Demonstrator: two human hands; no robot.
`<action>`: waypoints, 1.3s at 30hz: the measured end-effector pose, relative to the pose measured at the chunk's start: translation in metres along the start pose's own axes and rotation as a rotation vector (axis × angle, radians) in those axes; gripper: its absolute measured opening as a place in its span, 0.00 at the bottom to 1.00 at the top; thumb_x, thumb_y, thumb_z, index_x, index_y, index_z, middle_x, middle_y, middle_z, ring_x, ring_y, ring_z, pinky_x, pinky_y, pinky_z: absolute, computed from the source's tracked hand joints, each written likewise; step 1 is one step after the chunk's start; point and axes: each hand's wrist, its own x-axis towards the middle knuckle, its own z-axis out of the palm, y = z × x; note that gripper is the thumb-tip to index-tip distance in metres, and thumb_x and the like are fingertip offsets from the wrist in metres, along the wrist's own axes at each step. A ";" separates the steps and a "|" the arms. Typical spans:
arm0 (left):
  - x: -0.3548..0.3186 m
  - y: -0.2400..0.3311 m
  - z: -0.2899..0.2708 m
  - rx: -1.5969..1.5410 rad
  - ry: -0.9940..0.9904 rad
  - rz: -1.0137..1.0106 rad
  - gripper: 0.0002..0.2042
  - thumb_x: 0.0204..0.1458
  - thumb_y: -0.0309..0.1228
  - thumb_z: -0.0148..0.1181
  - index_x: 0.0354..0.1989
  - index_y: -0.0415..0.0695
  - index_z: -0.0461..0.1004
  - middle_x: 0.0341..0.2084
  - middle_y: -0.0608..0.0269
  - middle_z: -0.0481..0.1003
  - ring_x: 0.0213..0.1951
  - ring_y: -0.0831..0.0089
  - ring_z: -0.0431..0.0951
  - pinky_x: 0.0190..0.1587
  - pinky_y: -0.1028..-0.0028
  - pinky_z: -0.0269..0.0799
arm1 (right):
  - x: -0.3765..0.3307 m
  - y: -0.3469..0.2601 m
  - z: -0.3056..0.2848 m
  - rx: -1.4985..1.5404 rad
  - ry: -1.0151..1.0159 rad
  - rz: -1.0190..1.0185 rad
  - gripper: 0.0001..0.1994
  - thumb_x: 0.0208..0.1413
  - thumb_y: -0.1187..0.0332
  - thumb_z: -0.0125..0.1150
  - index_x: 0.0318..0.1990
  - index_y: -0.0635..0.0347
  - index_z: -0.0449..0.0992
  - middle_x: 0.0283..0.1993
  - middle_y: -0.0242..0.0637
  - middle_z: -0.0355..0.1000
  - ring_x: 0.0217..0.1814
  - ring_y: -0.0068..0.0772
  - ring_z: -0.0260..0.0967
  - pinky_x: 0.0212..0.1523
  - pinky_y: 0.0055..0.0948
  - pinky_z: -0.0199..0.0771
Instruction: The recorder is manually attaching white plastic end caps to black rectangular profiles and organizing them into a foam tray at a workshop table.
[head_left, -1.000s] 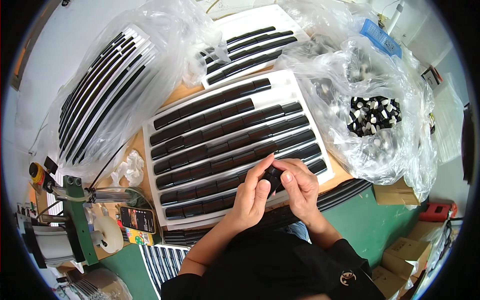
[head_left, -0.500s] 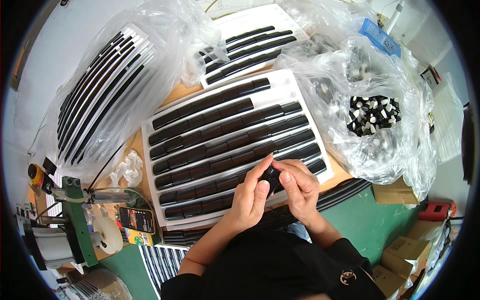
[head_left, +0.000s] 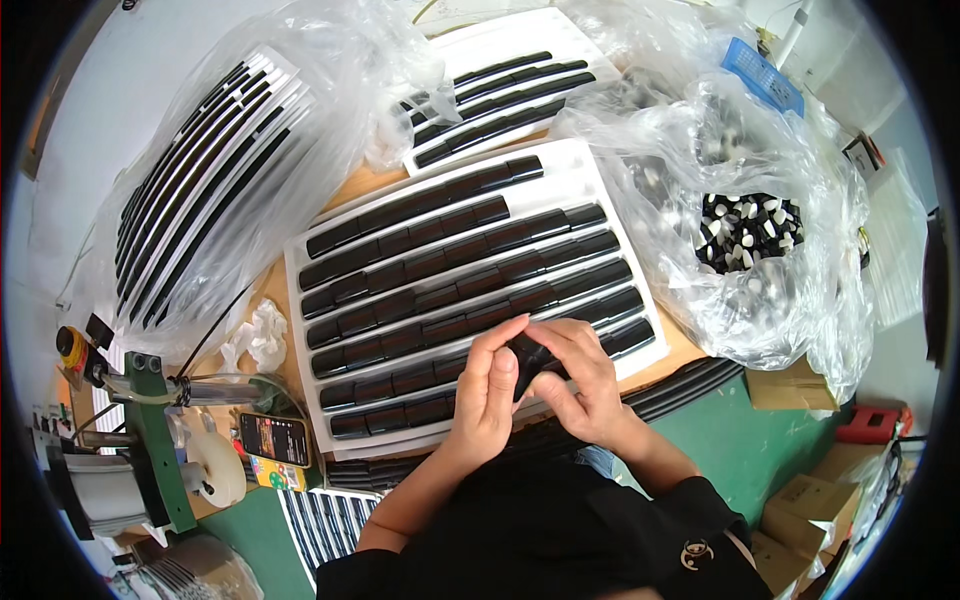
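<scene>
Between my two hands, over the near right part of a white tray (head_left: 562, 165), is a small glossy black piece (head_left: 529, 360). My left hand (head_left: 486, 388) pinches its left side, thumb upright and fingers curled behind. On the other side my right hand (head_left: 582, 378) has its fingertips on the piece's top, its thumb bent low beside it. Fingers cover much of the piece, so its full shape cannot be made out. Rows of similar shiny black pieces (head_left: 425, 205) lie end to end in the tray's grooves; the two farthest rows stop short of the right side.
An open clear plastic bag (head_left: 690, 300) at the right holds many small black-and-white pieces (head_left: 750, 232). Behind stands another filled white tray (head_left: 480, 35); a plastic-wrapped stack (head_left: 200, 190) leans at left. A green-framed machine (head_left: 160, 440), a phone (head_left: 275, 440) and crumpled tissue (head_left: 262, 338) sit nearer.
Both hands have shifted slightly left with the black piece. My right thumb has dropped from near its top to lower down, and more of the piece shows.
</scene>
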 end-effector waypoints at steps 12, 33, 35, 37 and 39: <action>0.006 0.004 0.009 -0.194 0.007 -0.044 0.19 0.63 0.43 0.32 0.53 0.42 0.57 0.25 0.65 0.65 0.25 0.82 0.63 0.27 0.82 0.60 | 0.004 0.005 0.002 -0.159 0.103 -0.214 0.36 0.31 0.65 0.75 0.51 0.66 0.65 0.46 0.44 0.67 0.44 0.42 0.67 0.43 0.35 0.67; 0.026 -0.015 -0.025 0.420 0.108 0.063 0.12 0.57 0.32 0.52 0.46 0.39 0.70 0.43 0.60 0.70 0.40 0.75 0.69 0.44 0.76 0.65 | 0.091 0.165 -0.027 -0.953 0.408 0.196 0.29 0.39 0.50 0.67 0.44 0.65 0.71 0.49 0.44 0.64 0.52 0.47 0.59 0.51 0.43 0.58; 0.031 -0.018 -0.030 0.498 0.113 0.114 0.11 0.56 0.30 0.52 0.45 0.40 0.70 0.42 0.60 0.71 0.40 0.75 0.69 0.44 0.77 0.64 | 0.092 0.169 -0.024 -0.994 0.364 0.295 0.30 0.38 0.48 0.66 0.43 0.63 0.72 0.50 0.43 0.65 0.53 0.46 0.59 0.50 0.42 0.58; 0.039 -0.016 -0.033 0.593 0.117 0.151 0.09 0.54 0.27 0.54 0.43 0.40 0.72 0.40 0.58 0.72 0.41 0.71 0.70 0.46 0.74 0.64 | 0.095 0.172 -0.020 -0.999 0.374 0.321 0.30 0.38 0.47 0.66 0.44 0.62 0.72 0.50 0.42 0.65 0.53 0.45 0.59 0.51 0.42 0.58; 0.058 -0.011 -0.035 0.754 0.064 0.254 0.09 0.53 0.27 0.53 0.41 0.40 0.72 0.38 0.54 0.72 0.43 0.63 0.71 0.48 0.70 0.64 | 0.095 0.174 -0.018 -0.997 0.382 0.378 0.32 0.36 0.45 0.66 0.46 0.60 0.72 0.50 0.40 0.65 0.54 0.43 0.59 0.52 0.41 0.56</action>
